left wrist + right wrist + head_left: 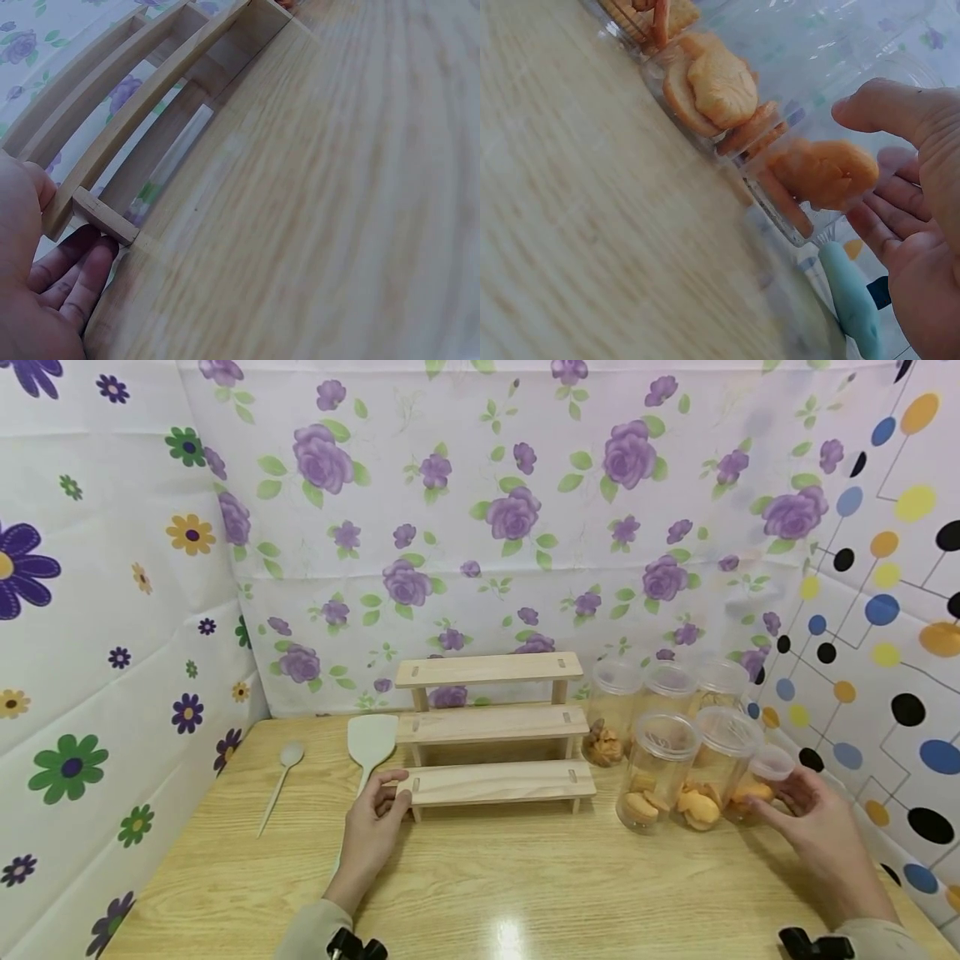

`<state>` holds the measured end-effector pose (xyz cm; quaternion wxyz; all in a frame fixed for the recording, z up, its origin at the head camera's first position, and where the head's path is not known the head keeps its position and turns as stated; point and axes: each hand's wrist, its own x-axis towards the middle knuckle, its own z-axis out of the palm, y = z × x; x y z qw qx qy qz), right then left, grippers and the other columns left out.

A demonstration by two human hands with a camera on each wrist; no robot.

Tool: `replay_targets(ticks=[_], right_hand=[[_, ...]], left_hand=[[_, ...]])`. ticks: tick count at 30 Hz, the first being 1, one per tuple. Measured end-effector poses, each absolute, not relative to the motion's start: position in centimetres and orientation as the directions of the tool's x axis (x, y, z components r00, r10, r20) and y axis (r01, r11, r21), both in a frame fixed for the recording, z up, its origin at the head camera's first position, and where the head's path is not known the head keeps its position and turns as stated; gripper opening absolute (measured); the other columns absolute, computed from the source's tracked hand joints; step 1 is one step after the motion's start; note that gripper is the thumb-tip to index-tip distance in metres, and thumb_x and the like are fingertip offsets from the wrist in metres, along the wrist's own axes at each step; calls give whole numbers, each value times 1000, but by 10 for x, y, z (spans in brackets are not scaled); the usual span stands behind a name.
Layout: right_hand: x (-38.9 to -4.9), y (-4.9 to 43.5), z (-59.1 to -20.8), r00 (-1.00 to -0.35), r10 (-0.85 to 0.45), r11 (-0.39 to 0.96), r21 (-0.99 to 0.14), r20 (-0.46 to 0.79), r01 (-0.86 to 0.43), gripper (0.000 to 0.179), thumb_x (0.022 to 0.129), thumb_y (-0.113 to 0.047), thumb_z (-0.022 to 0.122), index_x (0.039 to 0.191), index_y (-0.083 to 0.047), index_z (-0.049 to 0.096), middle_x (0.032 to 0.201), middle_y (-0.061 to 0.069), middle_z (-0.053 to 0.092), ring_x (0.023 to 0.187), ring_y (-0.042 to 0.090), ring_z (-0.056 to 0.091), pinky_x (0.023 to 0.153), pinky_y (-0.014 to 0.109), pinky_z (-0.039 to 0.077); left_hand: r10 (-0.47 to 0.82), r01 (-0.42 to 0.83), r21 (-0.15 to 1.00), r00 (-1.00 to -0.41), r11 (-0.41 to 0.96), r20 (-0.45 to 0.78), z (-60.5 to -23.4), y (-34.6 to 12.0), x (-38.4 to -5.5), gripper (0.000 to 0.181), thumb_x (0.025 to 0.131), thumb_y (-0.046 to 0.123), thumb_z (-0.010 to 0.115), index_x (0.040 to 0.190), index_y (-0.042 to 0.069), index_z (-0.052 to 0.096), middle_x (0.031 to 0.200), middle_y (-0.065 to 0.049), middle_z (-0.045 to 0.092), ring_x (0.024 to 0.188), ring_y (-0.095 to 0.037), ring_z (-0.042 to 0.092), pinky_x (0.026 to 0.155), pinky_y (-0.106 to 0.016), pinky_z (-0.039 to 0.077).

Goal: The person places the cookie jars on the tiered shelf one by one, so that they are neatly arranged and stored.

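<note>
My left hand [375, 814] is at the left end of the lowest shelf of a pale wooden three-tier rack [495, 724]. In the left wrist view, its thumb lies on the shelf end and its fingers [94, 274] curl in beneath, by the short leg. My right hand [821, 827] is beside a small clear lidded jar [753, 789] of orange-brown snacks, the rightmost of the group. Thumb and fingers are spread apart about this jar; in the right wrist view the fingers [889, 217] lie along its side and the thumb extends over its front.
Taller clear jars [660, 768] with snacks stand close together right of the rack. A pale spatula [371, 741] and a spoon [292, 753] lie to its left on the wooden table [495, 877]. A teal object [847, 292] shows beyond the small jar. Patterned cloth walls enclose the table.
</note>
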<state>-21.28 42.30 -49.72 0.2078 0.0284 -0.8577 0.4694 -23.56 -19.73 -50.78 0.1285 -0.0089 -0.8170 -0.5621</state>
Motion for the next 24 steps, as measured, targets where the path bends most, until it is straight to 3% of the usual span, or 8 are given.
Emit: replay_targets(ticks=[7, 13, 24], right_hand=[[-207, 424, -485, -904, 196, 546, -808, 381, -222, 50, 100, -16, 87, 143, -13, 62, 127, -27, 67, 118, -14, 60, 96, 2, 46], [-205, 426, -469, -874, 237, 438, -849, 425, -294, 49, 99, 1, 83, 143, -15, 66, 124, -23, 73, 119, -9, 64, 98, 2, 46], [-208, 422, -409, -807, 267, 554, -768, 528, -320, 50, 99, -1, 83, 146, -10, 68, 124, -21, 68, 113, -5, 62, 95, 1, 45]], left_hand=[[-123, 162, 914, -967, 373, 221, -507, -197, -234, 30, 113, 22, 70, 142, 25, 69, 115, -6, 78, 102, -18, 72, 84, -23, 56], [-121, 170, 912, -966, 374, 229, -508, -197, -234, 29, 113, 22, 70, 142, 25, 69, 115, -6, 78, 103, -18, 73, 85, -23, 56], [-121, 174, 914, -965, 366, 232, -508, -197, -233, 29, 113, 21, 70, 142, 23, 69, 114, -6, 78, 101, -18, 73, 84, -23, 56]])
